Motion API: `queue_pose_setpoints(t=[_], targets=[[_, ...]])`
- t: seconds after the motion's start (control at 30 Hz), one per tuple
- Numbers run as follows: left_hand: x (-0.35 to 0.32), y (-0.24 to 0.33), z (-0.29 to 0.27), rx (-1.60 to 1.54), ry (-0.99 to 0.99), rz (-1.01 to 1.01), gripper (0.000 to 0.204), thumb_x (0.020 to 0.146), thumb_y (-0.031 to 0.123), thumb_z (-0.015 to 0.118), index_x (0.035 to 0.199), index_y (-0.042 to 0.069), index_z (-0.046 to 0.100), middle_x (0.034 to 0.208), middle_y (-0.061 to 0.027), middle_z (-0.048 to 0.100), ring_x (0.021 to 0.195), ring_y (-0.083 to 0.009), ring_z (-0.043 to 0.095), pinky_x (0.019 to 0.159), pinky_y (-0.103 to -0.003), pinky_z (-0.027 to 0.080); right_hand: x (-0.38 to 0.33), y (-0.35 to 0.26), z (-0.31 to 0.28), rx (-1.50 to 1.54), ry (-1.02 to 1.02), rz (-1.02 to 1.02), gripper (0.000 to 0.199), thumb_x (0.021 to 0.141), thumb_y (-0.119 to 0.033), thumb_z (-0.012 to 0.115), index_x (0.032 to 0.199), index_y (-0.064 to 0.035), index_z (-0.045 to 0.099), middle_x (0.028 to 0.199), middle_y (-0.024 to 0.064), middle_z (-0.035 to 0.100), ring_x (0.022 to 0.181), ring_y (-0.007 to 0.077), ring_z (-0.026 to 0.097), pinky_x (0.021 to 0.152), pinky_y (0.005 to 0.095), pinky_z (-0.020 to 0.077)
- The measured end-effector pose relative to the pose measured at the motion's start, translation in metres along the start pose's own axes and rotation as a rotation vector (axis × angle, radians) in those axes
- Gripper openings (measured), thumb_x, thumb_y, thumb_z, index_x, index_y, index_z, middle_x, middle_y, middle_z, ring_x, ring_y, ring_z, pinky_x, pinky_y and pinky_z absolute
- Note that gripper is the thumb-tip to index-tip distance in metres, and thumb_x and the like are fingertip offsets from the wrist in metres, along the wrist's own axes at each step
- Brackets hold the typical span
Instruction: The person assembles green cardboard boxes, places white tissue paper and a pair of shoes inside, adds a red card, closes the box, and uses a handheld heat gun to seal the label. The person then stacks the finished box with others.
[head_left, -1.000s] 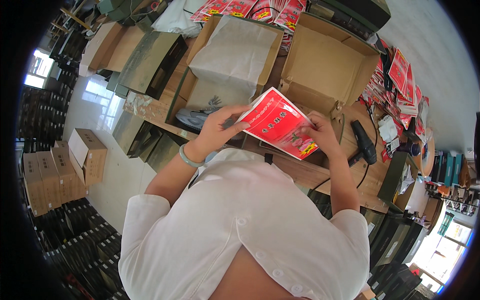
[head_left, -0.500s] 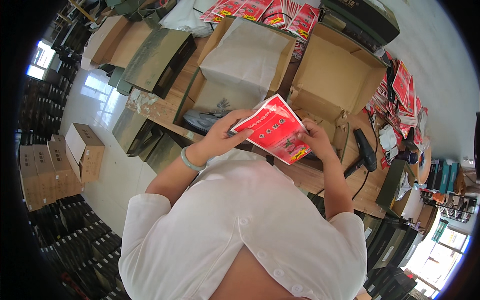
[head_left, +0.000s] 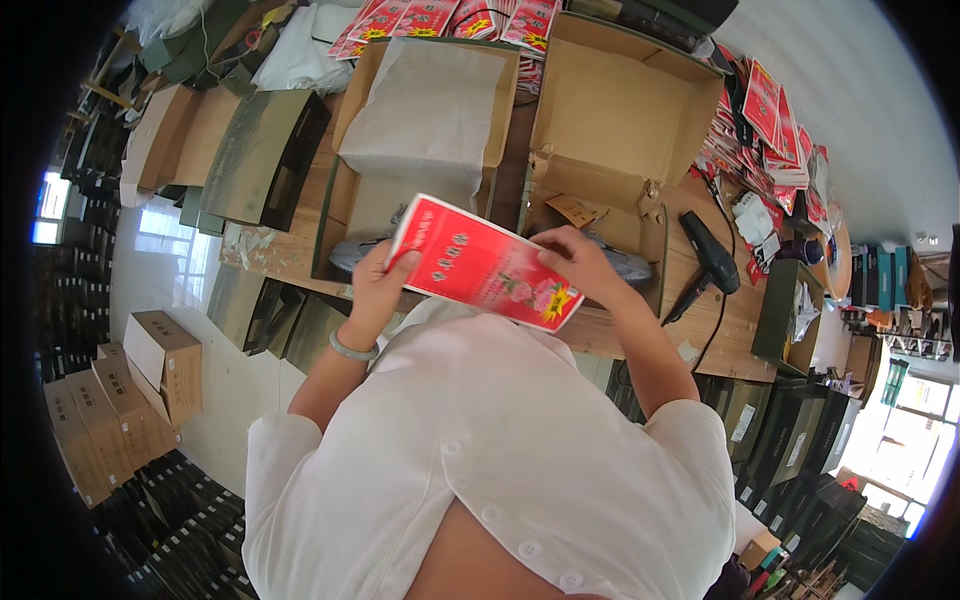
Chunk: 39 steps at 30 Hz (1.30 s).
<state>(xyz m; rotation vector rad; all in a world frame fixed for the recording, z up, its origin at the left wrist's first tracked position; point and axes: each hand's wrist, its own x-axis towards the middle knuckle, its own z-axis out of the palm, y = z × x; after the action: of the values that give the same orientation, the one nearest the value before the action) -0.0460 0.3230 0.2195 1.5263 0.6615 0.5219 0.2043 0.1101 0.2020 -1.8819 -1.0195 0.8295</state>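
Note:
I hold a flat red printed packet (head_left: 487, 268) with pink flowers and a yellow star shape, tilted in front of my chest. My left hand (head_left: 376, 287), with a pale bangle at its wrist, grips the packet's left end. At the upper right edge, my right hand (head_left: 578, 262) is closed on it too. Beyond the packet are two opened shoeboxes. The left box (head_left: 341, 205) is lined with white tissue paper (head_left: 425, 115) and contains a grey shoe (head_left: 348, 256), partly hidden. In the right box (head_left: 625, 95) lies another grey shoe (head_left: 625, 264) with a small brown card (head_left: 572, 210).
Red packets lie in piles at the table's back (head_left: 420, 18) and right (head_left: 770, 110). A black hair dryer (head_left: 708, 258) with a cord rests right of the boxes. Closed dark green shoeboxes (head_left: 250, 155) stand left; brown cartons (head_left: 135, 390) sit on the floor.
The packet has turned to lie closer to level, its left end raised and swung left. My left hand has shifted to that end; my right hand stays on the upper right edge. The view has shifted rightward.

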Motion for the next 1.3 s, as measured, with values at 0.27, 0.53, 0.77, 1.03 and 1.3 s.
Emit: queue_pose_setpoints(t=[0.27, 0.53, 0.77, 1.03, 1.3], targets=[[-0.014, -0.052, -0.077, -0.36, 0.408, -0.091, 0.025, 0.097, 0.022, 0.059, 0.11, 0.0, 0.061, 0.102, -0.0057, 0.067, 0.089, -0.0092, 0.062, 0.082, -0.025, 0.049, -0.055, 0.09, -0.041, -1.06, -0.035, 0.392, 0.097, 0.062, -0.044, 0.085, 0.142, -0.0136, 0.039, 0.146, 0.0136, 0.034, 0.131, 0.0349, 0.04, 0.108, 0.0506, 0.029], [0.005, -0.076, -0.12, -0.618, 0.672, -0.012, 0.029, 0.097, 0.025, 0.059, 0.116, 0.005, 0.052, 0.106, -0.0051, 0.065, 0.089, -0.0126, 0.063, 0.075, -0.026, 0.047, -0.039, 0.13, -0.055, -0.802, -0.042, 0.288, 0.084, 0.056, -0.045, 0.087, 0.129, -0.0167, 0.055, 0.126, 0.0114, 0.053, 0.122, 0.0323, 0.048, 0.103, 0.0466, 0.0363], [0.108, -0.092, -0.106, -0.62, 0.688, -0.031, 0.03, 0.096, 0.025, 0.059, 0.12, 0.009, 0.052, 0.107, -0.0052, 0.065, 0.088, -0.0142, 0.063, 0.074, -0.029, 0.047, -0.055, 0.096, -0.06, -0.699, 0.111, 0.191, 0.079, 0.057, -0.039, 0.087, 0.122, -0.0051, 0.058, 0.115, 0.0133, 0.056, 0.113, 0.0344, 0.051, 0.099, 0.0407, 0.0411], [0.146, -0.068, -0.021, 0.196, 0.32, 0.131, 0.065, 0.099, 0.03, 0.054, 0.152, 0.009, 0.023, 0.143, -0.017, 0.041, 0.133, -0.0241, 0.041, 0.111, -0.037, 0.031, -0.076, 0.015, -0.093, -0.188, 0.079, 0.243, 0.085, 0.059, -0.039, 0.088, 0.125, 0.0036, 0.056, 0.125, 0.0143, 0.056, 0.113, 0.0286, 0.055, 0.097, 0.0381, 0.0433], [0.113, -0.018, 0.073, -0.219, -0.648, 0.13, 0.067, 0.1, 0.048, 0.041, 0.148, 0.003, 0.029, 0.15, -0.0113, 0.036, 0.139, -0.0221, 0.032, 0.115, -0.035, 0.024, -0.054, 0.009, -0.094, 0.938, -0.028, 0.184, 0.106, 0.054, -0.048, 0.088, 0.138, 0.0008, 0.045, 0.137, 0.0137, 0.051, 0.12, 0.0265, 0.054, 0.1, 0.0379, 0.0439]])
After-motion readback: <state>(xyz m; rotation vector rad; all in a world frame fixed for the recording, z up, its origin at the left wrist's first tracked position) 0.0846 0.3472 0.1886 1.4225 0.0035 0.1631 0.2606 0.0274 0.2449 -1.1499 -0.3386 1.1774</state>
